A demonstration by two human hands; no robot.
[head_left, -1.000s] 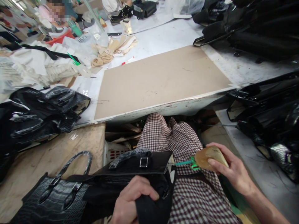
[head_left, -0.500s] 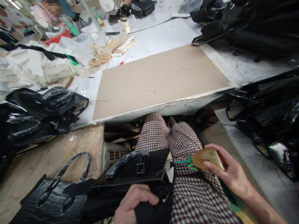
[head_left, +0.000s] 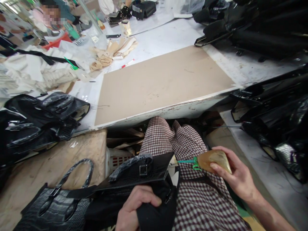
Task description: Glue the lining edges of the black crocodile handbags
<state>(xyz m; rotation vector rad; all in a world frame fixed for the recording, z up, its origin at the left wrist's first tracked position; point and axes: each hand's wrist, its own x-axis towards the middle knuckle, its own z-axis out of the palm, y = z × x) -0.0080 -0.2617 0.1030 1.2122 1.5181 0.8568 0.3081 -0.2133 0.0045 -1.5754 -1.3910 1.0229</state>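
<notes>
My left hand [head_left: 138, 203] is closed on the black cloth lining of a handbag [head_left: 154, 170] that lies across my lap. The bag is black, crocodile-patterned, with a buckle and a plastic-wrapped handle. My right hand [head_left: 237, 173] grips a glue bottle [head_left: 214, 160] holding amber liquid, tilted on its side. Its thin green nozzle points left, and the tip is at the open corner of the bag, by a pale edge. Whether the tip touches the bag I cannot tell. The bag's other crocodile-patterned panel [head_left: 53, 205] with its handle spreads to the left.
Ahead is a worktable with a beige board [head_left: 158, 83]. Black bag pieces [head_left: 40, 118] lie on the left, and stacked black bags [head_left: 276, 118] on the right. A red pen [head_left: 127, 64], beige strips [head_left: 113, 53] and another glue bottle [head_left: 80, 73] lie farther back. A person sits at the far left.
The view has shifted slightly. Both hands keep their holds, and the bottle's nozzle stays at the bag's corner with hardly any movement.
</notes>
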